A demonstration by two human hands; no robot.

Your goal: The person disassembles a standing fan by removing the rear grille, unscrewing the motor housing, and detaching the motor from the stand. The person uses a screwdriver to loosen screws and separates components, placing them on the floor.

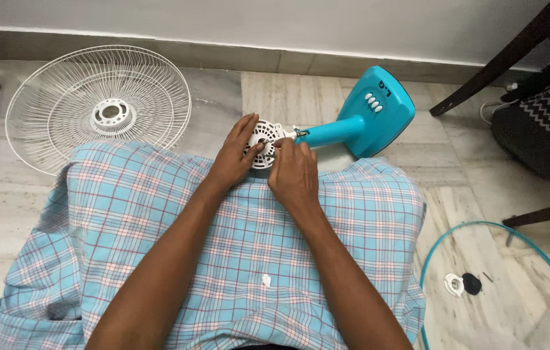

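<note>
From the head camera, both bare hands met over a white round motor housing [263, 146] that rested at the far edge of a blue checked cloth [236, 246] spread over the person's lap. The left hand [235, 159] cupped the housing from its left side, fingers curled over the rim and the thumb pressed near the centre hub, so it was clasping the housing. The right hand [294, 174] sat just to the right of that grip, its fingertips pinched together at the hub; whether a small part sat between them could not be told. Out from the housing, on the far right of the grip, ran a turquoise fan stem [330, 131] ending in a turquoise fan base [378, 110] with a row of white buttons, lying tilted on the marble floor [301, 94]. Well to the left of the hands lay a white wire fan guard [98, 107], flat on the floor. Well to the lower right of the hands curved a thin turquoise ring [515, 236], with a small white cap [454, 284] and a black cap [472, 283] touching each other inside it. A dark chair [534, 97] stood at the far right.
</note>
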